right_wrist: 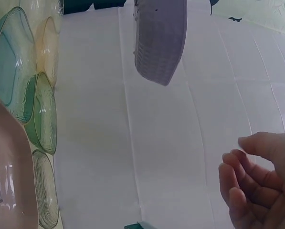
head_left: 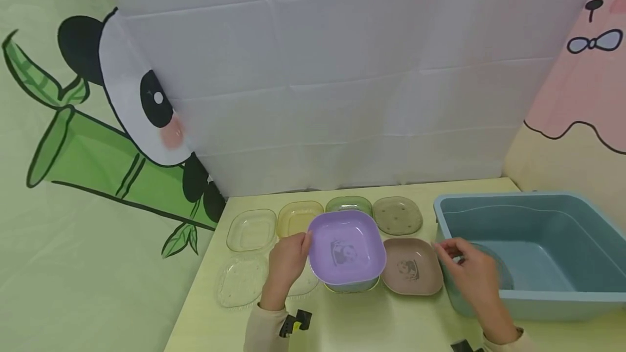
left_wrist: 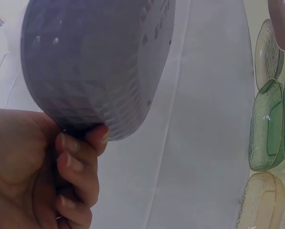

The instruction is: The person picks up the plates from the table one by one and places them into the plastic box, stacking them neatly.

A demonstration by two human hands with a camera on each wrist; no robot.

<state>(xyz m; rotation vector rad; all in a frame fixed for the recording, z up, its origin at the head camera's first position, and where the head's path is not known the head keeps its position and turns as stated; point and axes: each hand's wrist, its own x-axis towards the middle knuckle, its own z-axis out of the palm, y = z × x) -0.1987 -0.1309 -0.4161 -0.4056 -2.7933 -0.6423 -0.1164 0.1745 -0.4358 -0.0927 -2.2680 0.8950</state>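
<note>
My left hand (head_left: 287, 259) pinches a square purple plate (head_left: 347, 247) by its left rim, thumb on top and fingers beneath. The plate is raised above the table, and a grey panda print shows on its inside. Its faceted underside faces the left wrist view. Below it, a bluish clear dish (head_left: 353, 287) is mostly hidden. To the right lies a pinkish-brown plate (head_left: 413, 266) with a similar panda print. My right hand (head_left: 468, 268) hovers over the near left edge of a blue basin (head_left: 552, 299), fingers loosely bent and holding nothing.
Along the back of the pale yellow table (head_left: 371, 330) lie clear (head_left: 251, 231), yellow (head_left: 299, 219), green (head_left: 349, 203) and grey-brown (head_left: 398, 215) dishes. Another clear dish (head_left: 240, 281) is at front left. A round translucent dish (head_left: 496, 265) shows inside the basin, partly behind my right hand.
</note>
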